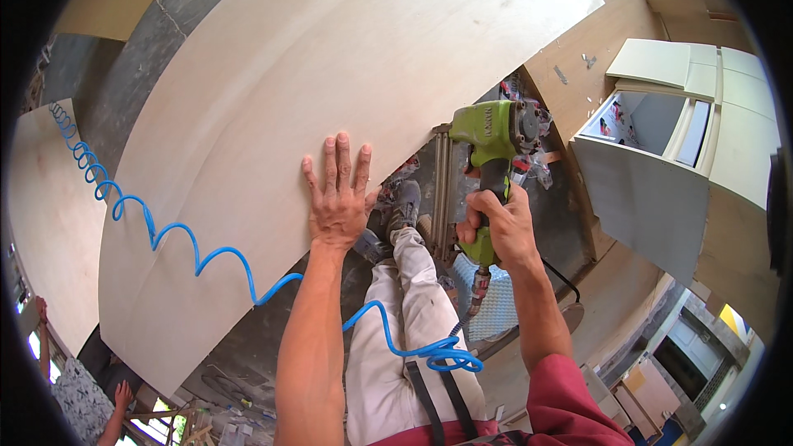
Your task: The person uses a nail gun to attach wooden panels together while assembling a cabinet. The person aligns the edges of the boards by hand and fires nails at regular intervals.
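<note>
Nearest: blue coiled hose (249, 281), looping over pale trousers (372, 380). Beyond: green nail gun (487, 132), clenched round its handle (496, 177) by right grip (493, 219). Pointing nose-left, just beside the edge of a pale panel (273, 116); running near-to-far along its long axis, extending ahead of that grip. Resting left grip (339, 202) flat on panel, spread wide, grasping nothing. Farther right: white-and-grey cabinet (648, 190).

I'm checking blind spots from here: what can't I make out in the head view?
All in the head view:
Palm of the left hand: hidden by its back.
Whatever lies under the pale plywood panel: hidden by the panel.
Whether the right hand presses the trigger of the green pneumatic nail gun: too small.
Part of the blue coiled hose: behind the left forearm.
Co-worker: cut off by the left rim.
</note>
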{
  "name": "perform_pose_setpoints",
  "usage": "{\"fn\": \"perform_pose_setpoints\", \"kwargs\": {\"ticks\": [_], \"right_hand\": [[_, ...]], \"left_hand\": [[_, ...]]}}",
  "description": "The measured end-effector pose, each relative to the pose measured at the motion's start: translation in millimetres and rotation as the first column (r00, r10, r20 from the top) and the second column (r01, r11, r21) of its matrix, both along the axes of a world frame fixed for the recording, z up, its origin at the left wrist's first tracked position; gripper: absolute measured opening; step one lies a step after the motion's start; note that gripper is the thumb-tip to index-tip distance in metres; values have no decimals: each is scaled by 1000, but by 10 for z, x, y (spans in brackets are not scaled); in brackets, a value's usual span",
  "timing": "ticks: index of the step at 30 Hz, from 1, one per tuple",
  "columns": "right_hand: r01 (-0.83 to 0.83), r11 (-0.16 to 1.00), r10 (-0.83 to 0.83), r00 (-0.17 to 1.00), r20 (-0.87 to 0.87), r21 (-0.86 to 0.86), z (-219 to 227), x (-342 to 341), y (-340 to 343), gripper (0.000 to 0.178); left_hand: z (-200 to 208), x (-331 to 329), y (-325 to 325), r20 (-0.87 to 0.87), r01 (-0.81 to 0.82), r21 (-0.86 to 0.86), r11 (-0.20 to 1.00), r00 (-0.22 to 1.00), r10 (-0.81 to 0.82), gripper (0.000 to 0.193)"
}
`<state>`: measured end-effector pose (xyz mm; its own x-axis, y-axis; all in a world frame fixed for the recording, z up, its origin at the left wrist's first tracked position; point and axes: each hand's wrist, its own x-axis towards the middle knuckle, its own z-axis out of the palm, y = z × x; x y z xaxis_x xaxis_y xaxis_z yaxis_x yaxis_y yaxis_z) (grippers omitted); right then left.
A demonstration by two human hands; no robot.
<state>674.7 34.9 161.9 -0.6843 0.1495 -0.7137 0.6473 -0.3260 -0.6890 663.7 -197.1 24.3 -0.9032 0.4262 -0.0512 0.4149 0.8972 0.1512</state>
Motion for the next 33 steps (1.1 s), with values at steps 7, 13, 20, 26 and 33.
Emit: {"fn": "perform_pose_setpoints", "kwargs": {"ticks": [7, 13, 20, 26, 33], "right_hand": [[-28, 999, 28, 999, -16, 27, 50, 228, -162, 33], [-10, 995, 16, 998, 54, -103, -20, 377, -407, 34], [-38, 995, 44, 997, 64, -87, -30, 378, -516, 42], [-67, 996, 70, 996, 50, -67, -17, 363, -509, 26], [-33, 994, 38, 998, 50, -100, 9, 432, -534, 27]], "left_hand": [[7, 9, -17, -2, -5, 40, 999, 1000, 6, 84], [9, -2, -5, 4, 0, 42, 999, 1000, 0, 87], [-41, 14, -16, -12, -6, 59, 998, 1000, 7, 88], [-19, 6, -17, -9, -8, 62, 998, 1000, 8, 88], [-5, 14, -21, -5, -4, 60, 998, 1000, 5, 88]]}}
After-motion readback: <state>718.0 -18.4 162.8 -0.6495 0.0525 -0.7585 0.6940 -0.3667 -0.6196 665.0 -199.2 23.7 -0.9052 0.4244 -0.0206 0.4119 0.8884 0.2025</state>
